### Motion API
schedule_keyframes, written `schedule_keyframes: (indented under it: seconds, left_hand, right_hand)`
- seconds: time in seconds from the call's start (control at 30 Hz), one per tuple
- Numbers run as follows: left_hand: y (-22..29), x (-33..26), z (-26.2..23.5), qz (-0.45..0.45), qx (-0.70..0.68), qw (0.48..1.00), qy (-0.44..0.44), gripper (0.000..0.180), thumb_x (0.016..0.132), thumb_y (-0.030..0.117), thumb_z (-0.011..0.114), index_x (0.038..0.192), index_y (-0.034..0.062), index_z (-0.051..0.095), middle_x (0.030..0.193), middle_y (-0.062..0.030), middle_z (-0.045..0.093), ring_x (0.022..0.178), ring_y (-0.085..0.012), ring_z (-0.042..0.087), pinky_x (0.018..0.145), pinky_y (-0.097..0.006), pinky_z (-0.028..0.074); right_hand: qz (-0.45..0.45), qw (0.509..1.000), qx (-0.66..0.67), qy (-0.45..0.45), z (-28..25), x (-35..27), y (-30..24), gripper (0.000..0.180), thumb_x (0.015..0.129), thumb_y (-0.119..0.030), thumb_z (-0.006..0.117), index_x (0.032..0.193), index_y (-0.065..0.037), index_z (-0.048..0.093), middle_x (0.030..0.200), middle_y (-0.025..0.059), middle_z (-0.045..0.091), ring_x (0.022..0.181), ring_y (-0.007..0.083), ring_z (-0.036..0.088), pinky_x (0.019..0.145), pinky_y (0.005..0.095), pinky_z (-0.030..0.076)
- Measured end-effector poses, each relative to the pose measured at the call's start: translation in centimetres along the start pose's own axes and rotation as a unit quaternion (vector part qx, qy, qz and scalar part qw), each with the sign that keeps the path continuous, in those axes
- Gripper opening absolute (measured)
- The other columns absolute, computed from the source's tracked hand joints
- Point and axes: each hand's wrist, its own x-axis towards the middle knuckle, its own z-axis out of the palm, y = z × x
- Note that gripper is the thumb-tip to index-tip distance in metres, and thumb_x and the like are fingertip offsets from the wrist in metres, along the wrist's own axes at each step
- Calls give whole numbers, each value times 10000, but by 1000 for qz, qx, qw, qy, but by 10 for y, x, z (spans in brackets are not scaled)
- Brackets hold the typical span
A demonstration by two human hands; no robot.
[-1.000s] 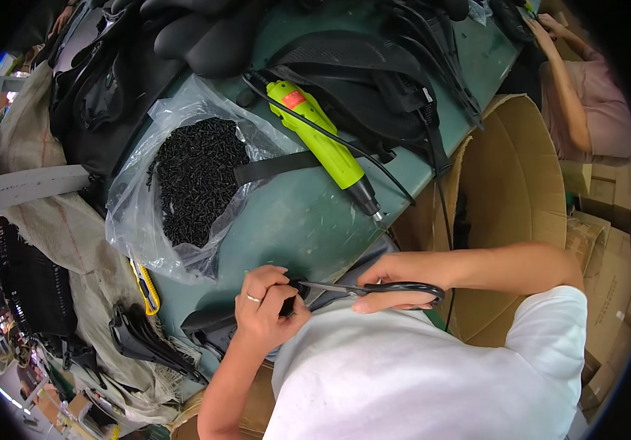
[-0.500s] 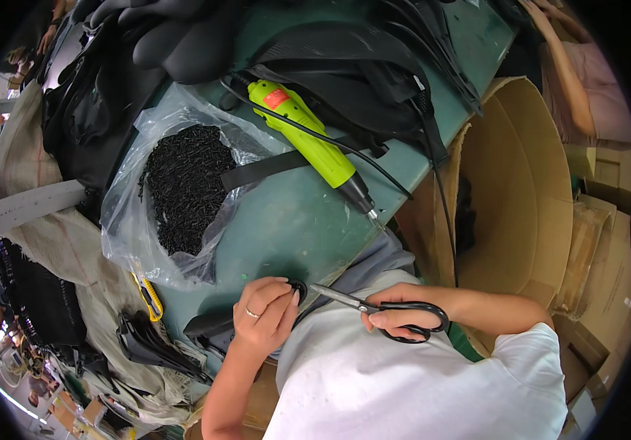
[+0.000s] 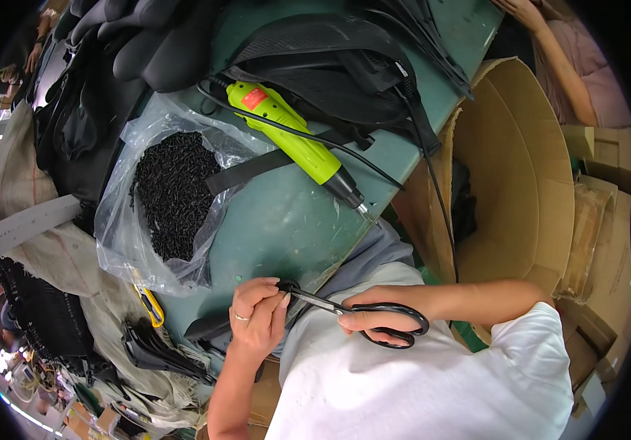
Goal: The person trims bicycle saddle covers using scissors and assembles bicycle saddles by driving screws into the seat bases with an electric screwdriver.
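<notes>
Right hand point(image 3: 374, 317) gripping scissors point(image 3: 352, 312), screwdriver point(image 3: 297, 141) beyond

- A green tabletop point(image 3: 286, 220) carries everything.
- On it: a clear bag of black pellets point(image 3: 172, 194), a lime-green power screwdriver point(image 3: 293, 139), black padded straps point(image 3: 330, 66).

Green worktable point(image 3: 279, 220) beside an open cardboard box point(image 3: 528, 169)
</notes>
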Motion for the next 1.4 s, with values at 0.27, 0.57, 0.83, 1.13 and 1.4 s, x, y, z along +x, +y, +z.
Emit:
schedule_keyframes:
  seconds: [0.27, 0.57, 0.83, 1.13, 1.4]
  left_hand:
    - [0, -4, -2, 5, -7, 1000, -4, 179, 814, -88, 825, 925, -10, 709, 1070, -106, 602, 944, -319, 716, 784, -400, 614]
    - [2, -8, -2, -43, -16, 999, 10, 178, 843, -109, 801, 946, -8, 697, 1100, -124, 587, 966, -313, 716, 814, -397, 604]
    - [-5, -9, -5, -9, -44, 999, 0, 190, 821, -102, 815, 935, -9, 695, 1104, -122, 580, 967, -313, 705, 864, -422, 638]
    - [-6, -7, 0, 47, -51, 997, -14, 257, 765, -49, 837, 950, 38, 682, 1030, -121, 685, 964, -337, 697, 919, -536, 637]
    - [-1, -11, -3, 58, -17, 998, 12, 272, 765, -44, 869, 971, -1, 697, 1124, -120, 641, 1067, -351, 683, 974, -548, 590]
  right_hand:
    - [-4, 1000, -1, 16, -7, -1, -3, 593, 1096, -612, 531, 904, -55, 604, 585, 6, 490, 396, 106, 480, 401, 288, 377]
    - [-19, 999, -20, 22, 3, -6, 11, 604, 1078, -667, 531, 870, -100, 543, 631, -1, 520, 496, 89, 519, 467, 268, 403]
    - [-5, 1000, -16, 21, 1, 0, 1, 582, 1085, -656, 520, 954, -92, 570, 632, -7, 522, 485, 87, 523, 467, 274, 409]
    - [-1, 997, -72, 30, -6, -4, -7, 496, 1117, -497, 552, 917, -47, 618, 592, -1, 557, 465, 91, 534, 468, 295, 425]
    - [44, 990, -132, 29, -18, -2, -29, 509, 1083, -532, 604, 939, -49, 675, 583, -11, 556, 463, 95, 530, 463, 287, 415]
